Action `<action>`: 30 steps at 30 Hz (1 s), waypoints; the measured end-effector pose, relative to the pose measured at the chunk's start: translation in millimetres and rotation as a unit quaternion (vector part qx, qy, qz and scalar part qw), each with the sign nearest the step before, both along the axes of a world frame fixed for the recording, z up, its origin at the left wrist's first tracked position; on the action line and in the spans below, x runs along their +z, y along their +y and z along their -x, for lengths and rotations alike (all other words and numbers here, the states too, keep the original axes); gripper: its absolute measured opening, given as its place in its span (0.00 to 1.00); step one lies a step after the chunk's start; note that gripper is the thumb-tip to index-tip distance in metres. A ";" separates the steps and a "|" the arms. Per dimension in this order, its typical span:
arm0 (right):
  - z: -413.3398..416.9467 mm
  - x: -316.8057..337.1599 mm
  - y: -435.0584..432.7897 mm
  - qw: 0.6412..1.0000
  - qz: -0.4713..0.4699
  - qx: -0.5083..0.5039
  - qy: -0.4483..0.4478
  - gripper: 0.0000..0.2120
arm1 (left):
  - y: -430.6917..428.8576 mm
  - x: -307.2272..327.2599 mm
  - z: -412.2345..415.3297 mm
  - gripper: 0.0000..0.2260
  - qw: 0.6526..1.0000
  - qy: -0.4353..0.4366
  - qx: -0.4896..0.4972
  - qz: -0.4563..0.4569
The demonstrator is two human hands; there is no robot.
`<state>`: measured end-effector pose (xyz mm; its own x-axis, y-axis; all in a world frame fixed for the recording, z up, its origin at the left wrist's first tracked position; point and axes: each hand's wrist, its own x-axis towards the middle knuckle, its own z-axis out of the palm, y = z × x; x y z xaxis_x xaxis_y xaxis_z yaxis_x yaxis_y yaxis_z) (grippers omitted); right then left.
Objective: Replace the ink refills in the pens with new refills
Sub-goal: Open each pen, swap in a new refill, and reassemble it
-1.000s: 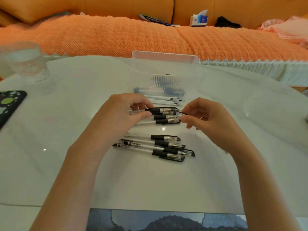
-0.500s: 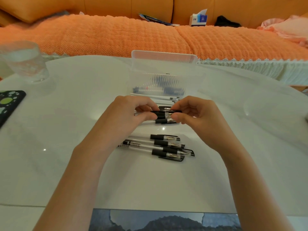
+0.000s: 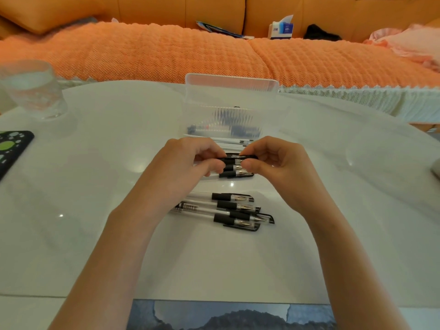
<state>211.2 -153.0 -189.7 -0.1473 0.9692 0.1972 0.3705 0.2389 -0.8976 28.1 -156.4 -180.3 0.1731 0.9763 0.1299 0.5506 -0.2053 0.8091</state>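
My left hand (image 3: 188, 160) grips the clear barrel of a black-capped pen (image 3: 234, 160) held level above the table. My right hand (image 3: 273, 160) pinches the black cap end of the same pen between thumb and fingers. Two more capped pens (image 3: 238, 172) lie just under the held one. Several capped pens (image 3: 228, 210) lie in a row nearer to me. White refills (image 3: 233, 142) lie beyond my hands, in front of a clear plastic box (image 3: 231, 91) with more refills inside.
A glass of water (image 3: 31, 89) stands at the far left. A phone in a dark spotted case (image 3: 12, 146) lies at the left edge. An orange sofa (image 3: 166, 51) runs behind the white table (image 3: 95, 163). A dark picture (image 3: 226, 315) lies at the near edge.
My right hand has moved left from the pen's tip and closed over the cap end. Both hands have drawn together on the pen.
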 end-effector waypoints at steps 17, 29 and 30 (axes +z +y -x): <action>-8.3 -13.4 4.3 0.961 -0.002 -0.003 -0.275 0.03 | 7.5 1.1 7.4 0.04 0.997 0.047 0.049 -0.048; -6.3 -5.1 0.3 0.973 0.004 -0.007 -0.230 0.03 | 88.2 37.9 -28.3 0.05 0.988 0.080 0.017 -0.128; -5.8 -5.1 0.2 0.973 0.004 -0.006 -0.230 0.04 | 97.8 38.7 -33.4 0.05 0.988 0.094 0.011 -0.125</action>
<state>217.0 -152.8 -194.8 -0.2070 0.9727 0.1049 0.7367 0.2255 -0.6375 61.5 -58.7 -141.6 0.1961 0.9220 0.3339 0.6936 -0.3711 0.6174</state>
